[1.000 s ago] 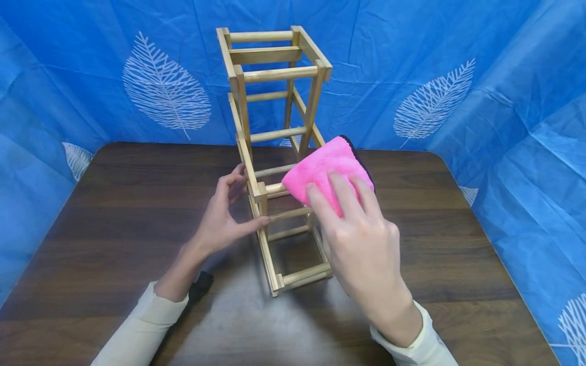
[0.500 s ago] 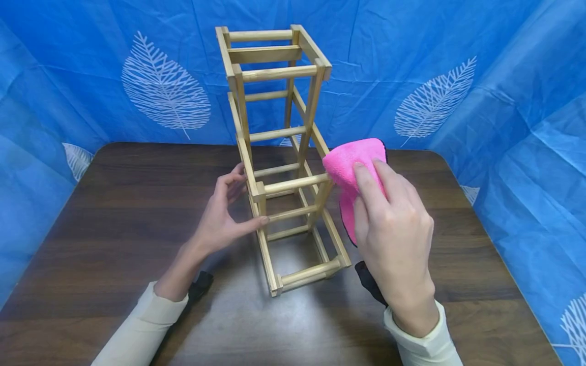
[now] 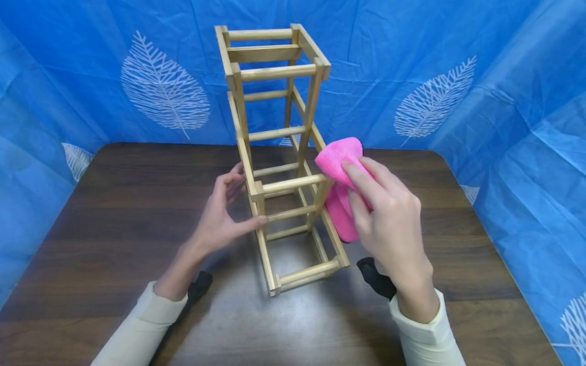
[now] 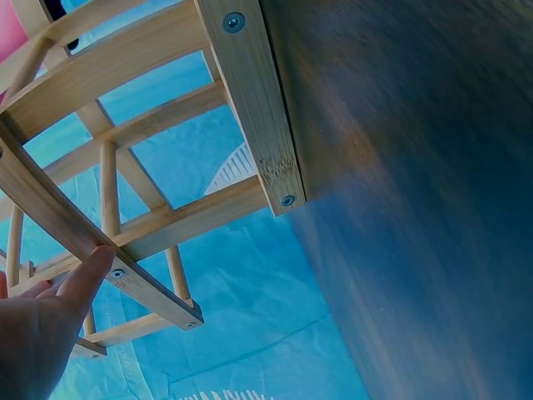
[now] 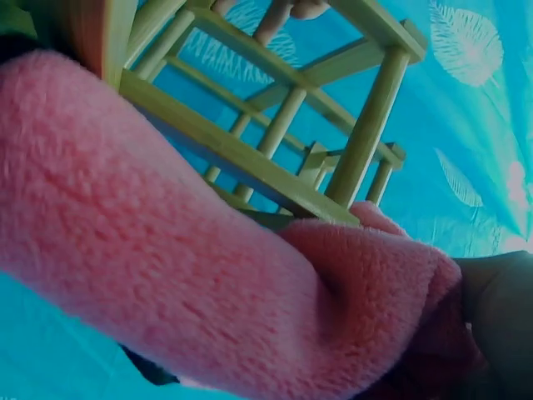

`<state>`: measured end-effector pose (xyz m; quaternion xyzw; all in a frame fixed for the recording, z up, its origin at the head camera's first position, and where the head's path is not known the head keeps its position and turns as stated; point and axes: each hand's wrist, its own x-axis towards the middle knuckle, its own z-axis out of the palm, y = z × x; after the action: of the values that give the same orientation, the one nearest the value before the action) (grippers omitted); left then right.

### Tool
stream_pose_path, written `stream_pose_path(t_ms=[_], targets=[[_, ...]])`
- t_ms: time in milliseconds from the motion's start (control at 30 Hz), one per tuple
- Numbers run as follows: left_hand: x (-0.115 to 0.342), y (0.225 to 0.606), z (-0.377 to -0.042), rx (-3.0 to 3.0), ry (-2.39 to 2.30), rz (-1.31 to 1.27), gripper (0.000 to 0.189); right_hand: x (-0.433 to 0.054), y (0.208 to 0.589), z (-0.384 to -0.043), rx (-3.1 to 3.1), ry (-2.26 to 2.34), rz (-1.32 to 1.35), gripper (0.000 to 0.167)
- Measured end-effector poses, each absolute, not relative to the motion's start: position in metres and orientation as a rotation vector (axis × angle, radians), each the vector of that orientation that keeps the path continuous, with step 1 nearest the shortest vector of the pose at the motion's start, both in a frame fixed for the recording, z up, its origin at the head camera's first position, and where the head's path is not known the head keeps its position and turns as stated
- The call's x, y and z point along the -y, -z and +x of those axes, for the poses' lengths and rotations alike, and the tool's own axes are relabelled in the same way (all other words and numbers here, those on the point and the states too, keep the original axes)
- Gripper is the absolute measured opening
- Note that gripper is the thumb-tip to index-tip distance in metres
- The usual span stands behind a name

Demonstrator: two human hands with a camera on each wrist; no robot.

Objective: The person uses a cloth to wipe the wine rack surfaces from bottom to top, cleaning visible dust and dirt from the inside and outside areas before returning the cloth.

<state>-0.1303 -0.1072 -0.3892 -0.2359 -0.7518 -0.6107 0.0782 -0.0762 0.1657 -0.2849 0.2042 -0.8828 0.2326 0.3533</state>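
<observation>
A tiered wooden rack of slats and round rods stands on the table. At its left side my left hand holds the frame, the thumb on the near post and the fingers farther back along the side. My right hand pinches a fluffy pink cloth with a dark edge. The cloth lies against the rack's right side at the end of the middle rod, and part of it hangs down below the fingers. In the right wrist view the pink cloth covers part of a side slat.
The dark wood-grain table extends around the rack. Blue curtains with white leaf prints hang behind and on both sides. Black straps show at both wrists.
My right hand has moved the pink cloth rightward off the middle front rod, then slightly back left against the rack's right side. The left hand has kept its place and the rack has barely shifted.
</observation>
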Motion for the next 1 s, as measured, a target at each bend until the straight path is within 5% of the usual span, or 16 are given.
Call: stream_pose_path(t_ms=[633, 1000], targets=[[0.107, 0.393, -0.132, 2.227, 1.828, -0.727, 0.075, -0.174, 0.282, -0.133, 2.241, -0.869, 0.384, 0.031], [0.107, 0.392, -0.132, 2.223, 1.846, -0.719, 0.074, -0.172, 0.284, -0.145, 2.39, -1.208, 0.517, 0.037]])
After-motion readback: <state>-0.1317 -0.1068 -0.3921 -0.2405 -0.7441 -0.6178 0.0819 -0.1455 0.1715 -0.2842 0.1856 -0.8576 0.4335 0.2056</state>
